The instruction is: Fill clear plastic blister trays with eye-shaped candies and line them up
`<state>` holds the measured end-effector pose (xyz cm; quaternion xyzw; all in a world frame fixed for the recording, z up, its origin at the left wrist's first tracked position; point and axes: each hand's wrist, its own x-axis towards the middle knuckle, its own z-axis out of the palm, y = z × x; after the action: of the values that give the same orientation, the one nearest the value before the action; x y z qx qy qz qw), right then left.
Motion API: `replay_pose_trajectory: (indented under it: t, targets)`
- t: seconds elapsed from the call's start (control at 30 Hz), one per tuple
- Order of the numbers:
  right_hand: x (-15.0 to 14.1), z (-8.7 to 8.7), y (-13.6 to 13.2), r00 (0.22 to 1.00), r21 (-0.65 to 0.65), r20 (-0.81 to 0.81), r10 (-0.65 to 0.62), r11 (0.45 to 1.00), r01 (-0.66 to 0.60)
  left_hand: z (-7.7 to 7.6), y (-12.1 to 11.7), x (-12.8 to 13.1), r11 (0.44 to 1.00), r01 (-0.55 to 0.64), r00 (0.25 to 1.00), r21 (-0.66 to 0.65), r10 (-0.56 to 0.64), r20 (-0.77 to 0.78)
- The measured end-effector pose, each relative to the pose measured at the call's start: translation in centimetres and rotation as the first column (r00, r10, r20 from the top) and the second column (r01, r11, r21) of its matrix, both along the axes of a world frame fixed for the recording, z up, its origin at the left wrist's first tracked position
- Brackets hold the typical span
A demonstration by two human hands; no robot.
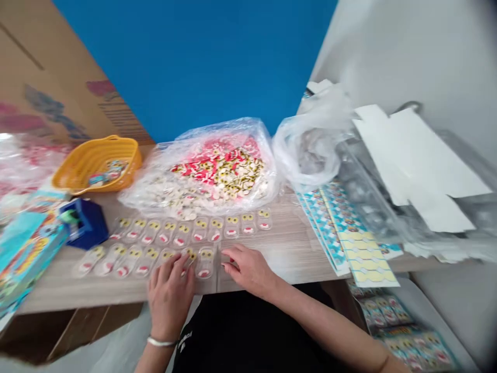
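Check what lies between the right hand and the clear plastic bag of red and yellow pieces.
Head view: a row of clear plastic blisters holding yellow and red pieces, on the wood-grain table, between the right hand and the bag.

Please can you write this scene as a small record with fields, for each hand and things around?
Left hand: fingers on a clear plastic blister
Right hand: open, nearest to the next blister
Near hands: two rows of blisters on a wood-grain table
Behind: plastic bag of red and yellow pieces
Left side: yellow basket, blue box
Right side: stacked printed cards
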<state>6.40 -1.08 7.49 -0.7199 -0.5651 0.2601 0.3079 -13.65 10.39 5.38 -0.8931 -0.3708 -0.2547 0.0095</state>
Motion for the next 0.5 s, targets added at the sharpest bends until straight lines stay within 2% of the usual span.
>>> replay_pose_trajectory:
  t: [0.07,0.13,0.2,0.27,0.3,0.37,0.43,0.5]
  targets:
    - [2.8,0.8,-2.3,0.992,0.012,0.016,-0.124,0.992,0.124,0.5,-0.3,1.4,0.998,0.062,0.995,-0.031,-0.059,0.083]
    - [6.2,1.1,-4.6,0.953,-0.006,0.087,-0.289,0.957,0.290,0.9,-0.9,3.4,0.979,0.165,0.976,-0.118,-0.145,0.165]
    - [9.7,0.8,-6.5,0.864,-0.057,0.253,-0.435,0.885,0.462,1.1,-2.0,5.9,0.930,0.269,0.946,-0.250,-0.206,0.249]
    - [12.8,0.2,-7.5,0.738,-0.103,0.463,-0.490,0.798,0.594,1.2,-3.3,8.8,0.843,0.362,0.915,-0.398,-0.239,0.326]
    - [14.0,-0.1,-7.7,0.685,-0.118,0.549,-0.479,0.767,0.631,1.2,-3.9,10.3,0.784,0.403,0.900,-0.472,-0.244,0.362]
    - [15.8,-0.6,-7.5,0.633,-0.138,0.650,-0.421,0.753,0.643,1.3,-5.1,13.4,0.627,0.475,0.872,-0.618,-0.239,0.428]
    - [16.3,-0.5,-6.9,0.636,-0.131,0.666,-0.391,0.778,0.615,1.3,-6.1,16.3,0.421,0.511,0.857,-0.749,-0.183,0.482]
    - [15.4,0.0,-6.3,0.669,-0.080,0.610,-0.424,0.808,0.584,1.3,-6.8,18.7,0.208,0.526,0.848,-0.825,-0.059,0.526]
